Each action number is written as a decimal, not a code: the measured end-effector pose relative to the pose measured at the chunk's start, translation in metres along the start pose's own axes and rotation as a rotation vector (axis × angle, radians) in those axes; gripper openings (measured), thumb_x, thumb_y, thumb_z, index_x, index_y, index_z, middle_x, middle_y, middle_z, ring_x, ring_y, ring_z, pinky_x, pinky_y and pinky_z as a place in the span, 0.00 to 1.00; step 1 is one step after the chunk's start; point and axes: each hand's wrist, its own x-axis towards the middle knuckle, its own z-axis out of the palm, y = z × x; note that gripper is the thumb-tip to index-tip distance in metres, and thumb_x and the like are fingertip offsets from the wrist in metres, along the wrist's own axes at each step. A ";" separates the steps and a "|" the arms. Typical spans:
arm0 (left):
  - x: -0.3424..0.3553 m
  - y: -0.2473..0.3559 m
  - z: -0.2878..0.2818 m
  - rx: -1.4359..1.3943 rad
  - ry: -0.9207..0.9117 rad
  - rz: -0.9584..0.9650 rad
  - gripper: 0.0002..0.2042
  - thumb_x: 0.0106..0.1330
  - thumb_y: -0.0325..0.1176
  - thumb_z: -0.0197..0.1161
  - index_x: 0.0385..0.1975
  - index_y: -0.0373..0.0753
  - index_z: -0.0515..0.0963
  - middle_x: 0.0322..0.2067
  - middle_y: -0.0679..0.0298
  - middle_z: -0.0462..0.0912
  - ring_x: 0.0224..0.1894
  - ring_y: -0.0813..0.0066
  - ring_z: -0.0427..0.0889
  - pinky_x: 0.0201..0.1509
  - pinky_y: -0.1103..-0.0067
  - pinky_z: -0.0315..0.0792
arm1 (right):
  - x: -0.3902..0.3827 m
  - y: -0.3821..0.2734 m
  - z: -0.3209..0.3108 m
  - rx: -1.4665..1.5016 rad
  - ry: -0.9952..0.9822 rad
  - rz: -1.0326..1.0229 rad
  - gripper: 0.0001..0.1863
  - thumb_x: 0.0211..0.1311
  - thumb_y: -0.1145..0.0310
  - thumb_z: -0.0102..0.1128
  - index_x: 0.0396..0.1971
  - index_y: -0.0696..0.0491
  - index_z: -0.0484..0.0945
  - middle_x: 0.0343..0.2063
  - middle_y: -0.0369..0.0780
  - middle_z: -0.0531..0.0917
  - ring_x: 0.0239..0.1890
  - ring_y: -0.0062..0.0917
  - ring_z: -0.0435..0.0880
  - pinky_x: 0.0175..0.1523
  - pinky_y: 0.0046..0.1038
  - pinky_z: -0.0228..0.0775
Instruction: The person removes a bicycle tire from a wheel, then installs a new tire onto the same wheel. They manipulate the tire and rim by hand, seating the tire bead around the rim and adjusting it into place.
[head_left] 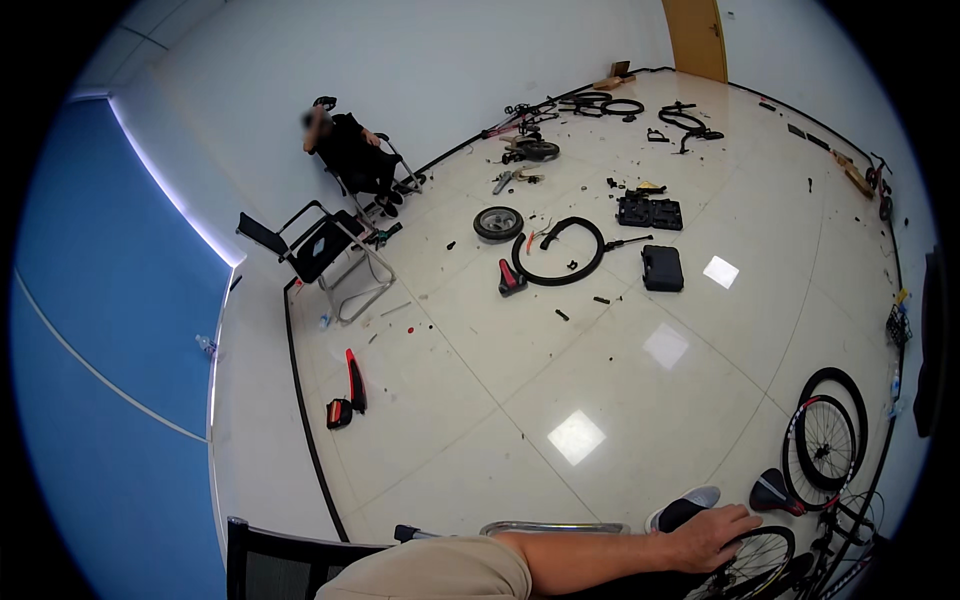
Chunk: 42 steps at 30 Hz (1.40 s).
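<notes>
Showing my L hand at a wheel, grip: can't tell; saddle, tire etc. detached, wheel work seemingly unfinished.

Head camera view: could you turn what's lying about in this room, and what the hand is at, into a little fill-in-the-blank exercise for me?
1. The person's visible hand is at the edge of a spoked ____ near the picture's lower right.
2. The saddle lying beside the big black ring in mid-floor is black and ____.
3. The large panel at the picture's left is coloured ____.

Missing words: wheel; red; blue.
</notes>
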 end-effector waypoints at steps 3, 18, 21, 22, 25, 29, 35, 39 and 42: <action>0.001 0.000 0.000 -0.001 -0.002 -0.009 0.23 0.58 0.24 0.63 0.55 0.33 0.69 0.41 0.51 0.72 0.45 0.50 0.75 0.46 0.63 0.72 | -0.012 -0.012 -0.011 -0.075 -0.036 -0.011 0.33 0.59 0.51 0.70 0.45 0.71 0.79 0.42 0.59 0.82 0.38 0.50 0.80 0.43 0.49 0.77; -0.001 0.003 0.004 -0.019 0.025 0.014 0.22 0.57 0.22 0.63 0.54 0.31 0.70 0.40 0.52 0.73 0.43 0.51 0.76 0.46 0.65 0.72 | -0.002 -0.002 0.001 0.060 -0.030 -0.046 0.33 0.59 0.57 0.71 0.50 0.73 0.74 0.46 0.62 0.79 0.41 0.52 0.80 0.43 0.50 0.78; -0.001 0.002 0.004 -0.016 0.021 0.003 0.22 0.57 0.22 0.63 0.54 0.31 0.70 0.40 0.52 0.72 0.43 0.51 0.76 0.46 0.65 0.72 | -0.002 -0.002 0.006 0.082 0.016 -0.025 0.32 0.61 0.58 0.70 0.51 0.72 0.73 0.48 0.61 0.78 0.42 0.52 0.80 0.44 0.50 0.78; -0.001 0.002 0.004 -0.015 0.018 -0.003 0.22 0.57 0.22 0.63 0.54 0.31 0.70 0.40 0.52 0.72 0.43 0.51 0.76 0.46 0.65 0.72 | -0.003 -0.002 0.007 0.091 0.033 -0.011 0.31 0.61 0.59 0.69 0.52 0.72 0.73 0.48 0.61 0.78 0.42 0.51 0.79 0.44 0.51 0.78; 0.000 0.001 0.005 -0.029 -0.006 -0.004 0.24 0.57 0.23 0.63 0.54 0.33 0.68 0.42 0.51 0.72 0.45 0.49 0.75 0.47 0.63 0.72 | 0.020 0.013 0.014 0.077 -0.016 -0.029 0.31 0.62 0.59 0.69 0.53 0.71 0.73 0.50 0.61 0.77 0.43 0.51 0.79 0.45 0.50 0.78; -0.001 0.001 0.005 -0.022 0.029 0.010 0.21 0.57 0.22 0.63 0.53 0.30 0.70 0.40 0.52 0.72 0.43 0.51 0.76 0.46 0.65 0.72 | 0.024 0.017 0.017 0.065 0.011 -0.031 0.31 0.61 0.59 0.69 0.52 0.71 0.73 0.49 0.61 0.77 0.43 0.51 0.79 0.44 0.50 0.78; 0.000 0.004 0.004 -0.036 0.023 0.009 0.21 0.57 0.20 0.62 0.53 0.30 0.71 0.40 0.51 0.72 0.42 0.51 0.75 0.46 0.65 0.71 | 0.043 0.034 0.025 0.085 0.058 -0.116 0.31 0.59 0.58 0.71 0.48 0.73 0.74 0.44 0.61 0.79 0.39 0.51 0.80 0.42 0.50 0.77; 0.001 0.001 0.005 -0.002 0.055 0.018 0.21 0.56 0.18 0.58 0.53 0.30 0.70 0.41 0.50 0.71 0.45 0.50 0.73 0.49 0.65 0.70 | 0.044 0.035 0.025 0.072 0.058 -0.131 0.32 0.58 0.56 0.71 0.45 0.74 0.76 0.42 0.61 0.80 0.39 0.51 0.80 0.42 0.50 0.76; 0.001 -0.001 0.005 0.006 0.073 0.007 0.22 0.55 0.16 0.56 0.53 0.30 0.70 0.42 0.49 0.70 0.46 0.49 0.72 0.51 0.65 0.68 | 0.044 0.035 0.023 0.029 0.047 -0.136 0.32 0.58 0.54 0.71 0.44 0.73 0.76 0.41 0.61 0.80 0.39 0.51 0.80 0.42 0.50 0.76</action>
